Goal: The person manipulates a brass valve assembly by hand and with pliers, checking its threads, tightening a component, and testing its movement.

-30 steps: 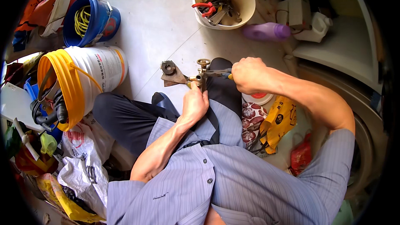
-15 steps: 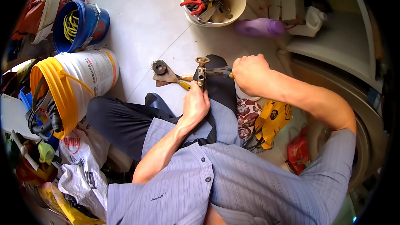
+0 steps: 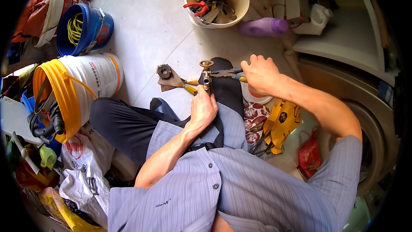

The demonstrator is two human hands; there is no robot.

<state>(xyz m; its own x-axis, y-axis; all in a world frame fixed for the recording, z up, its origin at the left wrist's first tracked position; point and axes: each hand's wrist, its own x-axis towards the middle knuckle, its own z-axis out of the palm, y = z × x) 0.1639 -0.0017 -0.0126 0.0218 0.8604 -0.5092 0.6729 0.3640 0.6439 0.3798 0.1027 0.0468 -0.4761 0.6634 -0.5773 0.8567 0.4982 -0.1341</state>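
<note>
Over my lap, my left hand (image 3: 203, 109) is closed round the lower end of a small brass valve (image 3: 207, 78), which stands upright with its round knob at the top. My right hand (image 3: 262, 77) grips the handles of a pair of pliers (image 3: 224, 73) from the right. The plier jaws point left and meet the valve's body just below the knob; whether they bite on it is too small to tell. Beyond my left hand, two scrapers (image 3: 174, 81) with yellow on their handles lie on the floor, a dark ring (image 3: 164, 71) on their blades.
Ahead stands a cream bucket (image 3: 240, 10) of tools with a purple bottle (image 3: 262, 27) beside it. On the left are a blue bucket (image 3: 101, 30) and a tipped white-and-yellow bucket (image 3: 103, 75). A yellow bag (image 3: 281, 122) and a red bag (image 3: 310, 157) lie at my right.
The plier handles look more spread apart than before, and my right hand has turned slightly, its fingers loosened. My right forearm has shifted a little. The left hand and valve stay nearly in place.
</note>
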